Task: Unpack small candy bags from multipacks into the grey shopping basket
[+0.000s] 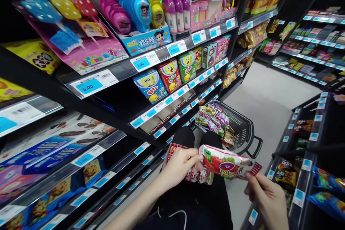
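Note:
A red and white candy packet (225,162) with a green patch and coloured lettering is stretched between my two hands above my lap. My left hand (182,165) pinches its left end between thumb and fingers. At the other end, my right hand (265,194) grips the striped red corner. Beneath my left hand, a small open carton (175,151) rests on my legs, and more striped red and white packets (199,176) show in it. My left hand and the held packet cover part of this carton.
A dark shopping basket (244,129) stands on the floor past my knees, with several snack packets (212,116) inside. Shelves with price tags (147,61) rise on the left, holding boxed snacks (168,75). A low shelf (299,165) lines the right side.

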`<action>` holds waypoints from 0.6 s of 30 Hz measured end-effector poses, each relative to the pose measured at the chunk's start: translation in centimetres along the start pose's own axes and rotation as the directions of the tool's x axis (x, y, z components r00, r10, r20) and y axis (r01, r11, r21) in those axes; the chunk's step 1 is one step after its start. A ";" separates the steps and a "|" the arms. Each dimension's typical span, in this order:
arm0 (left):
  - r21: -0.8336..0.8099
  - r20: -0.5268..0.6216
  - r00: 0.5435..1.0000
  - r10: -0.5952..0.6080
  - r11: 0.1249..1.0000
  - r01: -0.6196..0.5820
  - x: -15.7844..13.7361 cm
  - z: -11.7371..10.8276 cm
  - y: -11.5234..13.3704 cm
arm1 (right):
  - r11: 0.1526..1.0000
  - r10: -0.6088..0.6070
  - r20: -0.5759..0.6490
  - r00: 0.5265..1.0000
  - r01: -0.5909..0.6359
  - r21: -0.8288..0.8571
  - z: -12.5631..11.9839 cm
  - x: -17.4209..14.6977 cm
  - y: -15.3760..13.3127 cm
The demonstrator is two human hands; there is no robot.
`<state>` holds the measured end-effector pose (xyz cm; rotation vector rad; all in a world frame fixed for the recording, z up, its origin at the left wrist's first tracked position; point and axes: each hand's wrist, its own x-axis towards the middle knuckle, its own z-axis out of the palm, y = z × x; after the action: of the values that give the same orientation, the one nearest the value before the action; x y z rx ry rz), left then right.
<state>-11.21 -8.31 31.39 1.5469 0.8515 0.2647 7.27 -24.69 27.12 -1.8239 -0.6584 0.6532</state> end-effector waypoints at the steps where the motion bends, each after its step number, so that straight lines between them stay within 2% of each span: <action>1: -0.022 0.025 0.999 0.028 0.999 -0.028 0.0 -0.1 -0.1 | 0.999 -0.054 -0.014 0.998 0.054 -0.006 -0.3 0.0 0.2; 3: -0.125 0.033 0.996 0.086 0.989 -0.082 0.1 -0.2 -0.5 | 0.984 -0.150 -0.032 0.988 0.152 0.090 -0.7 -0.1 0.4; 5: -0.265 -0.021 0.996 0.091 0.960 -0.093 0.2 0.1 -1.3 | 0.951 -0.190 -0.042 0.981 0.195 0.238 -0.6 -0.5 0.5; 7: -0.378 -0.081 0.996 0.032 0.924 -0.060 0.3 0.8 -1.8 | 0.943 -0.132 -0.059 0.990 0.143 0.300 -0.3 -1.0 0.6; 11: -0.509 -0.097 0.993 -0.068 0.861 0.009 0.3 2.1 -1.5 | 0.964 0.101 -0.138 0.985 -0.062 0.257 0.6 -1.4 0.8; 14: -0.547 -0.110 0.990 -0.083 0.837 0.009 0.2 2.4 -0.9 | 0.954 0.121 -0.182 0.976 -0.064 0.292 1.0 -1.2 0.7; 18: -0.529 -0.125 0.987 -0.101 0.848 0.020 0.3 2.2 -0.6 | 0.910 0.129 -0.186 0.974 -0.042 0.413 1.3 -1.0 0.2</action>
<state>-9.86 -9.88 30.31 0.9892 0.8534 0.5281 5.72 -24.64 26.63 -1.5081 -0.2742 0.5940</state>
